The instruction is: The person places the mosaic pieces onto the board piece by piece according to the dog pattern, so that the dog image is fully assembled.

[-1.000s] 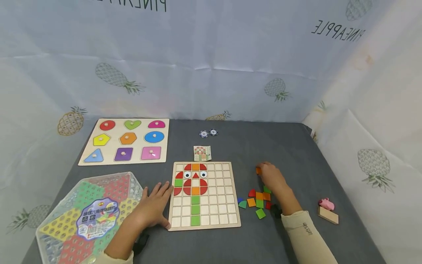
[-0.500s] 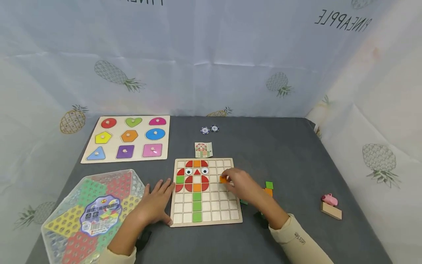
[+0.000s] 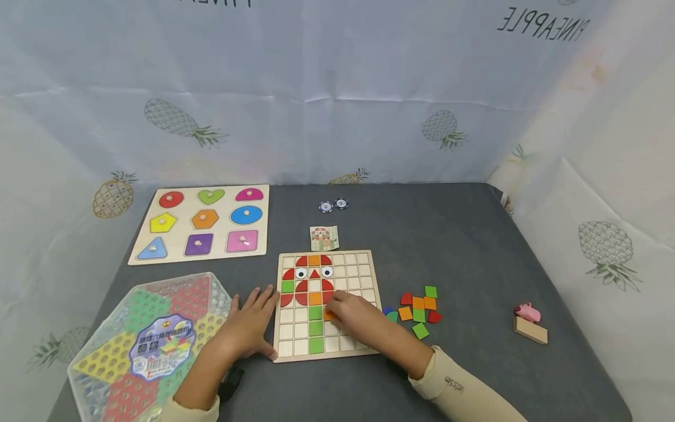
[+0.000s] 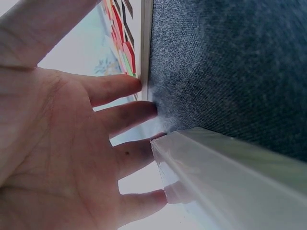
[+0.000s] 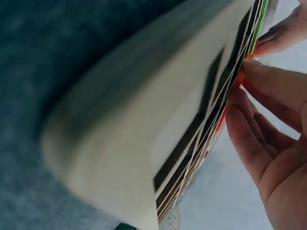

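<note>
Behind the grid board (image 3: pixel 351 271), the curtain (image 3: pixel 327 76) reads "PINEAPPLE", mirrored; left of it, the Chinese-checkers box (image 3: pixel 105 355) bears a Chinese label (image 3: pixel 162 346).

- The left hand (image 4: pixel 62 129) fills the left side, palm showing, fingers spread and straight toward the centre.
- At top centre, the topmost fingertip meets the edge of a pale board (image 4: pixel 145 48) bearing red pieces (image 4: pixel 128 52).
- The lower fingertips meet a translucent box (image 4: pixel 230 187), lower right.
- Dark desk (image 4: pixel 230 62), upper right.
</note>
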{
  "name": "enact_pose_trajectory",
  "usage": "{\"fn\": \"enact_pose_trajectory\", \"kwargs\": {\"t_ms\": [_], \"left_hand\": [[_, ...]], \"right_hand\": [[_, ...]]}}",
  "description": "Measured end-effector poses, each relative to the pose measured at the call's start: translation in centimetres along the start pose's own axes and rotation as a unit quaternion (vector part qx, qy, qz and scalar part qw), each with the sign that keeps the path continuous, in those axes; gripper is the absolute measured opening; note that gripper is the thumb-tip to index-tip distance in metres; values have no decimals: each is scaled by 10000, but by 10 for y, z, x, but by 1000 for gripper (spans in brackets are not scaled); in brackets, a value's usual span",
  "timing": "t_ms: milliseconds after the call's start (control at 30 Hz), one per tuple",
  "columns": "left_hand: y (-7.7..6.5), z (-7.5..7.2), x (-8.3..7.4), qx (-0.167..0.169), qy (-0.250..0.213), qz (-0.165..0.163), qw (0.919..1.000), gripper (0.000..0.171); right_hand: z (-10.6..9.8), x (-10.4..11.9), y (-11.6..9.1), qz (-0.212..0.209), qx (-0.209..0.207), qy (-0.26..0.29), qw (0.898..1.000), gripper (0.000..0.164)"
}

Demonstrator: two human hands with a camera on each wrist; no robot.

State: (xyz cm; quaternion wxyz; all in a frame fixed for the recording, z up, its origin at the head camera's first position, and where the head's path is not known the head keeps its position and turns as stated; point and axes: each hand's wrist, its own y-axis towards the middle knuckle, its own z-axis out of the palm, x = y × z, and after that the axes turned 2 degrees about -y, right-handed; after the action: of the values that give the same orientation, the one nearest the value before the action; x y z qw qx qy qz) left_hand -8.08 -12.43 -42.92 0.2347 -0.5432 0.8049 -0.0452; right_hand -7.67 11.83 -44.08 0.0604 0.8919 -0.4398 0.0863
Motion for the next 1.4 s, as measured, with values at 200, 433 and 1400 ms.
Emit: {"fn": "enact_pose_trajectory", "kwargs": {"t_ms": [200,433,1400], "left_hand": [[1,2,2,-13,56,33,10000,115],[1,4,3,6,21,28,10000,116],[-3,3,8,-207,-12,236,9995,114]], "right_hand": [[2,2,2,98,-154,-190,9997,14],[-11,-5,-14,326,-87,-170,9993,15],[-33,-45,-71,1097,-499,-333,9921,20]]}}
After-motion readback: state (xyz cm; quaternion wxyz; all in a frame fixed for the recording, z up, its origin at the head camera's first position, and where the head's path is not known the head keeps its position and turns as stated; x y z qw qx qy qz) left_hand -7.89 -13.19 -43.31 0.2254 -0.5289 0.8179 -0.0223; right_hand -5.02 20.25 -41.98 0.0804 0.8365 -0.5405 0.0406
